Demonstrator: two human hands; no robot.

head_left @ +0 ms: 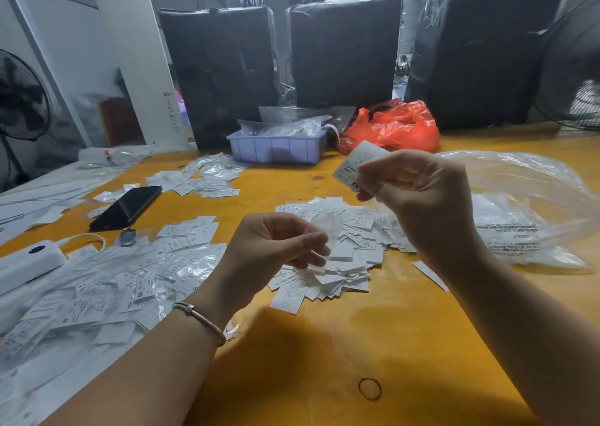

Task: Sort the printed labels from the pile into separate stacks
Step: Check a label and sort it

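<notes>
Right hand (418,191) is up above the bench (324,354), fingers pinching a small bundle of printed labels (355,165), an "XS" marking showing at its lower edge. Left hand (276,247) sits lower, fingers curled around a thin clear sleeve (326,227), the sort of little wrapper these bundles seem to come in, though whether it is empty is hard to tell. Directly beneath both hands lies the loose pile (337,253), white slips fanned in every direction, and that looks like the working heap. Off to the left there's a broad spread of wrapped labels (107,282) running to the bench edge, more clutter than stack, and further back a smaller cluster (201,182) near the blue tray (276,148). A phone (126,208) and a white power bank (29,263) lie among them; a big clear bag (526,217) is to the right, an orange bag (396,127) behind, a rubber band (370,389) close in. On progress, I'd judge this early to middling: groupings exist, but no tidy separate stacks show, and plenty of slips remain unsorted.
</notes>
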